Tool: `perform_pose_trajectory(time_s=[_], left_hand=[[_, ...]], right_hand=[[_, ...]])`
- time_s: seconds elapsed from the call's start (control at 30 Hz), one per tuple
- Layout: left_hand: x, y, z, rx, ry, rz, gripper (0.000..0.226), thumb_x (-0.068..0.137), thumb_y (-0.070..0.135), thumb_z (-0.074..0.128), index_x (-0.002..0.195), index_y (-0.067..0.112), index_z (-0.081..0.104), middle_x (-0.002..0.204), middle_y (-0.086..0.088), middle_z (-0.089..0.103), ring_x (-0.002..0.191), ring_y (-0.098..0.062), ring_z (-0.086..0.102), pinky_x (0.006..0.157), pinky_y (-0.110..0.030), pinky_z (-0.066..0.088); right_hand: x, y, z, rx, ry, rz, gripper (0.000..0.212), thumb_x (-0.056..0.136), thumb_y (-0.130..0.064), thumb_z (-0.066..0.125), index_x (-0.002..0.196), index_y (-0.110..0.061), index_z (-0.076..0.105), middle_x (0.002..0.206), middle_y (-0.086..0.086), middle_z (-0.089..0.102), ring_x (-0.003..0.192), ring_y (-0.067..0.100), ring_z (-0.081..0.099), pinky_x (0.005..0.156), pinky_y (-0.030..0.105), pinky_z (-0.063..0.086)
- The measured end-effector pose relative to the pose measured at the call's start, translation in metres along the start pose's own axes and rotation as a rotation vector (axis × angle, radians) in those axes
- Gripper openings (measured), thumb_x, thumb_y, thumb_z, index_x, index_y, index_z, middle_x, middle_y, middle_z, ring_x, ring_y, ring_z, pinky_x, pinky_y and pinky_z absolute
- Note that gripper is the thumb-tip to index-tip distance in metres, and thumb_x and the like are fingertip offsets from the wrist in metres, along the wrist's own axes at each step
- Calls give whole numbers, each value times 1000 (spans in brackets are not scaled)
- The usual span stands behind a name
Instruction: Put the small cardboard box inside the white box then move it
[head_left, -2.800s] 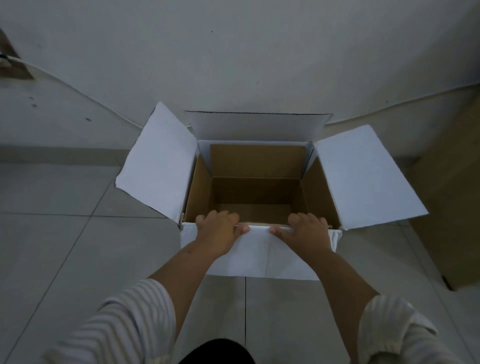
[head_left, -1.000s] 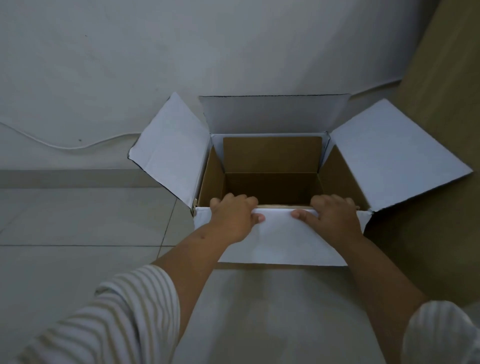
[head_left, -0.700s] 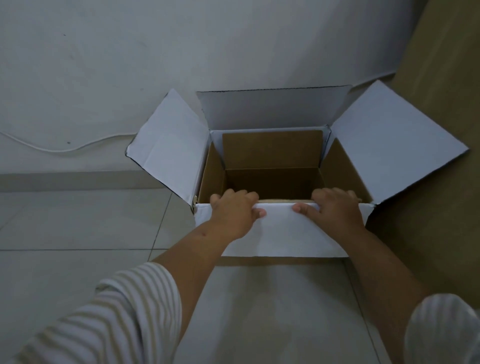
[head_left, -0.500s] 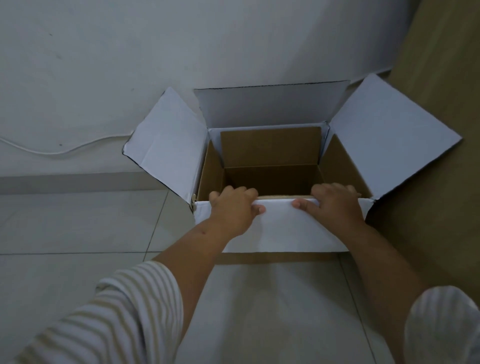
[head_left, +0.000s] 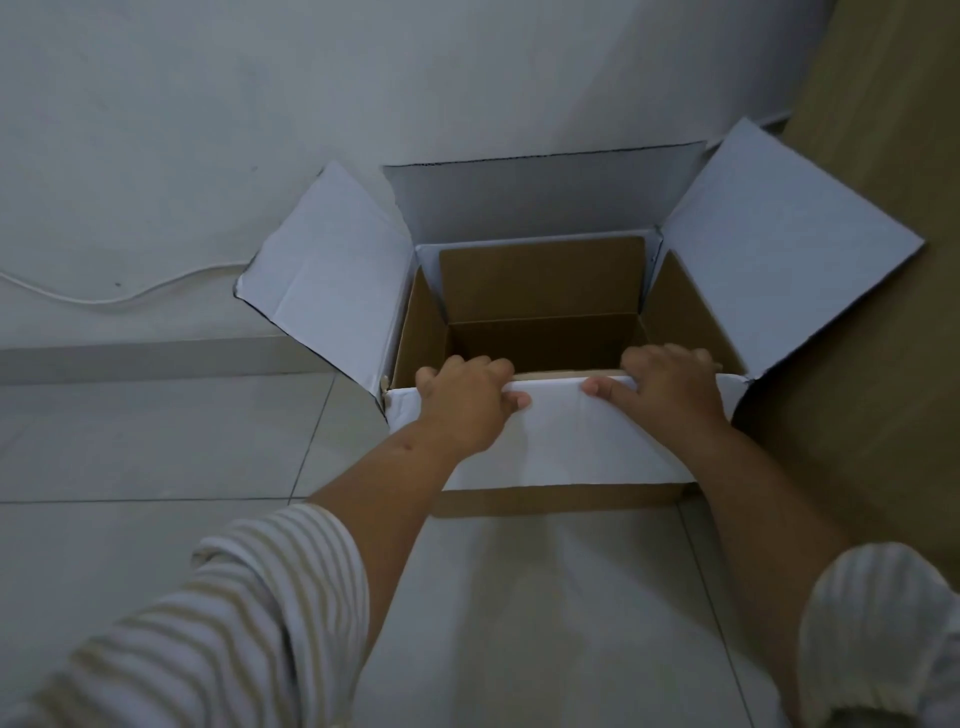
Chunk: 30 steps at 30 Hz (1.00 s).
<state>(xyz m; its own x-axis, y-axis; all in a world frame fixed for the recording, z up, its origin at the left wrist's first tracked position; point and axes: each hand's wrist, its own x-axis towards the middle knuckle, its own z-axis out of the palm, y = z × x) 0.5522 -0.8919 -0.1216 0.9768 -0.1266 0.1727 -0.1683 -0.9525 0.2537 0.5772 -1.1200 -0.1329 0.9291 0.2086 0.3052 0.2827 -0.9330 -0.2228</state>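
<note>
The white box (head_left: 563, 449) stands on the tiled floor against the wall with all its flaps open. Brown cardboard fills its inside: the small cardboard box (head_left: 540, 280) sits in it, open at the top, one brown flap upright against the far white wall. My left hand (head_left: 462, 410) and my right hand (head_left: 670, 395) both grip the white box's near rim. Their fingers hook over the edge into the box and the thumbs press on the folded-down near flap. The bottom of the inside is dark and hidden.
A brown wooden panel (head_left: 883, 364) rises at the right, and the box's right flap (head_left: 779, 244) lies against it. A white cable (head_left: 104, 300) runs along the wall's foot at the left. Grey floor tiles (head_left: 519, 597) stretch toward me.
The white box has slid to the right across the floor with both hands on its near rim. It now sits beside the wooden panel. The grip is unchanged.
</note>
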Motion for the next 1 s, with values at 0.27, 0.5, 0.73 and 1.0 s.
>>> perform_pose_trajectory(time_s=[0.27, 0.5, 0.73, 1.0], left_hand=[[-6, -2, -9, -39, -107, -5, 17, 86, 46, 50, 97, 33, 52, 99, 4, 58, 88, -14, 41, 79, -40, 24], [-26, -6, -23, -44, -72, -26, 36, 88, 35, 52, 123, 28, 47, 126, -3, 51, 117, -25, 41, 99, -47, 29], [-48, -20, -47, -22, -99, -32, 52, 88, 38, 50, 136, 29, 34, 150, -2, 30, 139, -26, 17, 110, -50, 15], [-61, -28, -82, -7, -45, 85, 52, 87, 41, 51, 135, 28, 35, 150, -3, 30, 138, -27, 19, 109, -49, 17]], right_hand=[[-10, -10, -10, -144, -122, 59, 50, 80, -71, 30, 85, -27, 53, 96, 2, 61, 92, 25, 49, 81, 44, 31], [-31, -41, -16, -104, -62, 227, 48, 88, -55, 38, 113, -17, 53, 121, 15, 55, 117, 34, 43, 109, 51, 19], [-45, -107, -25, -8, -14, 215, 52, 91, -39, 47, 134, -12, 39, 148, 14, 32, 139, 33, 20, 113, 46, 16], [-51, -158, -44, -55, 1, 240, 51, 88, -48, 48, 127, -16, 46, 137, 9, 47, 130, 30, 35, 109, 44, 27]])
